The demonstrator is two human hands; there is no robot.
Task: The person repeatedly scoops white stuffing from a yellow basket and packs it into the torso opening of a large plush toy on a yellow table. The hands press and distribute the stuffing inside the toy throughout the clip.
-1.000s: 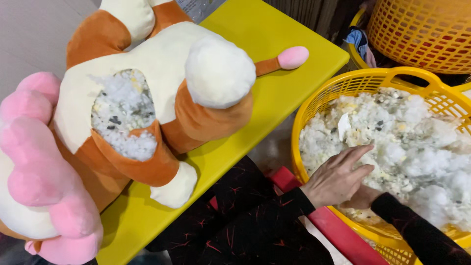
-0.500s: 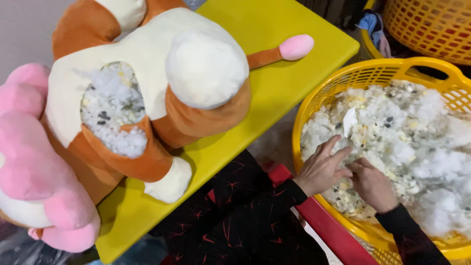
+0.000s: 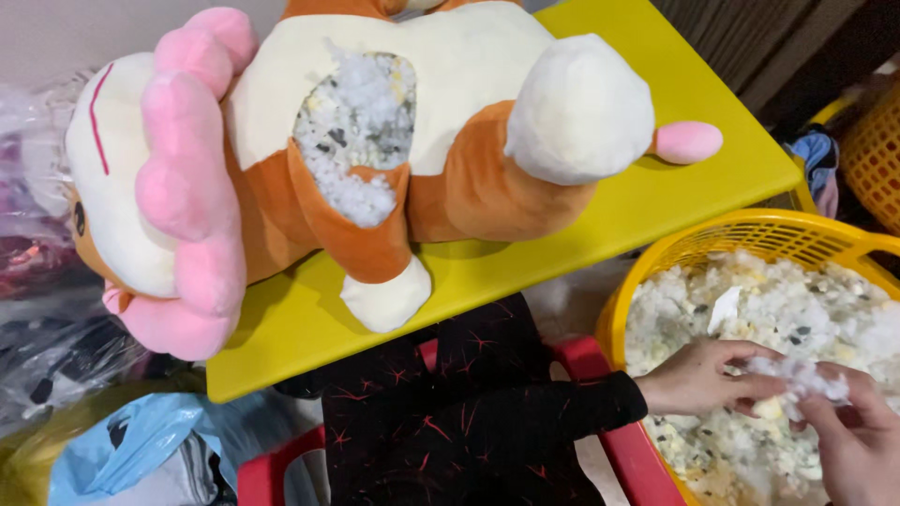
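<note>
both hands, left hand [image 3: 698,377] and right hand [image 3: 858,440], now up off the heap, a tuft of stuffing [image 3: 797,377] pinched between them

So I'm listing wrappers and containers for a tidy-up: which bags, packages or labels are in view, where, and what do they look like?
Clear plastic bags: left edge beside the plush toy, crinkled, see-through, dark contents.
Blue plastic bag: bottom left under the yellow table, soft, crumpled.
Yellow basket: lower right, round, slatted, full of white stuffing.
No labels, signs or screens show.
</note>
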